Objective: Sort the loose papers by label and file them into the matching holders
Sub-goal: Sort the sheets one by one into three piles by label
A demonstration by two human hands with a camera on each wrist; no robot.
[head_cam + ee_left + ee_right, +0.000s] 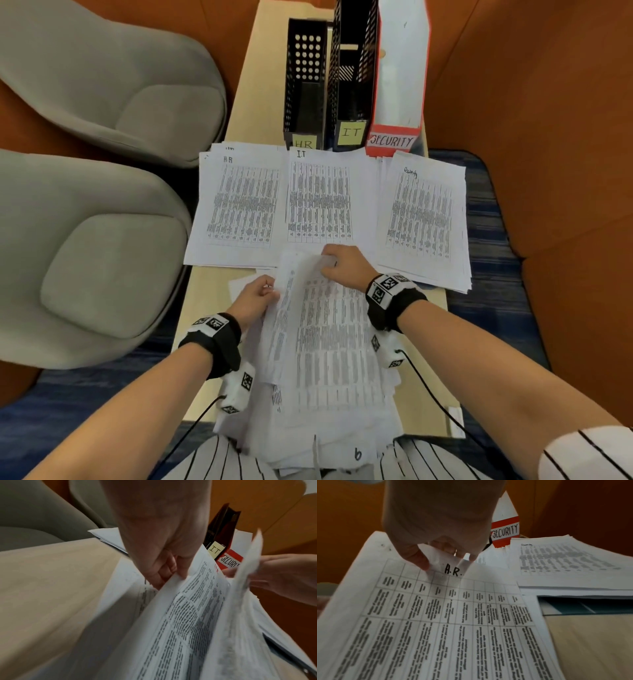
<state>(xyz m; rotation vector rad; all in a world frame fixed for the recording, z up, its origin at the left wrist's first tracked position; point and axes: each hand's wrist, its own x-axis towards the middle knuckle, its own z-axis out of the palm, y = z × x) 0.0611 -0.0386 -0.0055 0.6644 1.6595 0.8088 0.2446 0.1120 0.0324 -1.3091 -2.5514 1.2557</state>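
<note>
Over at the left of the surface [260, 68] lies the pile marked HR [239, 202], with the IT pile [322, 198] beside it and the Security pile [424, 219] at the right, overhanging the edge; behind them stand the HR holder [305, 85], the IT holder [352, 75] and the red-and-white Security holder [400, 68], in the same order. Nearer the person, the unsorted stack [329, 359] rests partly on the surface and partly against their striped shirt. The left hand [255, 299] pinches the left edge of a lifted sheet, fingers curled round it, while the right hand [342, 265] pinches the top corner of the uppermost sheet [436, 615] between thumb and fingertips, peeling it up. To my eye the sorting step is in hand, not the filing: the holders look unfilled from here, though I cannot see their depths. The next move calls for reading the label on the lifted page and carrying it to its matching pile without dragging the sheet below along. The head view blurs that label entirely. The right wrist view shows handwriting at the pinched corner that reads like "A.R." or H.R., probably HR. The left wrist view alone shows a red "HR" on the sheet [197, 601] under the left hand's fingers [164, 573], and paper curling between both hands.
</note>
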